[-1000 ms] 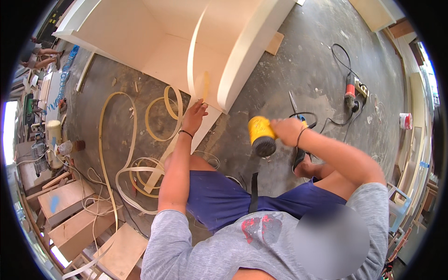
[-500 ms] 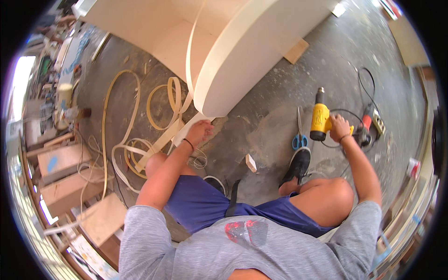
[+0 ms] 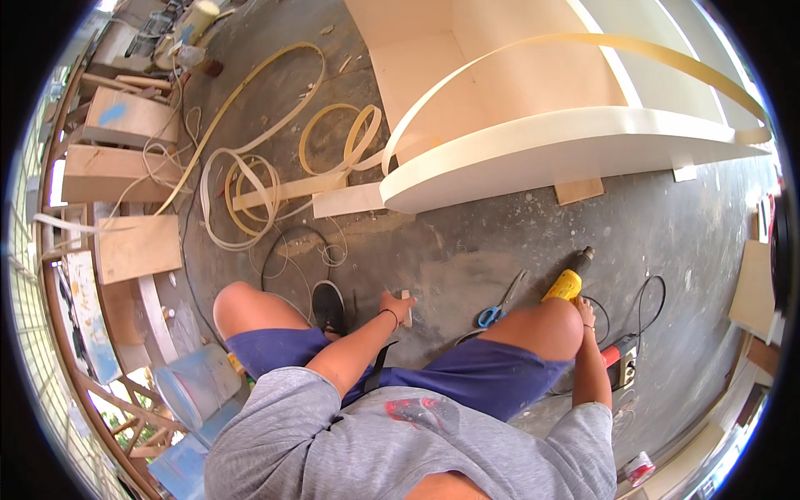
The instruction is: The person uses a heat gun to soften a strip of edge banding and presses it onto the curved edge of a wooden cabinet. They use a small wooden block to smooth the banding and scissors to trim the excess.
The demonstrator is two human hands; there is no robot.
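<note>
My left hand (image 3: 395, 307) is closed around a small pale wooden block (image 3: 407, 309) at the floor between my legs. To the right, my right hand (image 3: 586, 312) grips a yellow heat gun (image 3: 565, 286), its dark nozzle pointing away from me. My right knee hides part of the gun and of its handle. Blue-handled scissors (image 3: 490, 316) lie on the floor just left of the gun. Ahead stands a large white curved panel (image 3: 500, 171), part of a cabinet. A long pale edging strip (image 3: 508, 48) arches loose above it.
Coils of edging strip (image 3: 271, 212) and a thin cord lie on the floor at the left. Wooden boxes (image 3: 121, 172) and a bucket (image 3: 196, 387) line the left side. At the right are a red tool (image 3: 615, 353), a socket block (image 3: 629, 367) and a black cable.
My left hand has left the strip end by the panel and taken hold of the small block. The heat gun has come down beside my right knee. My view has turned.
</note>
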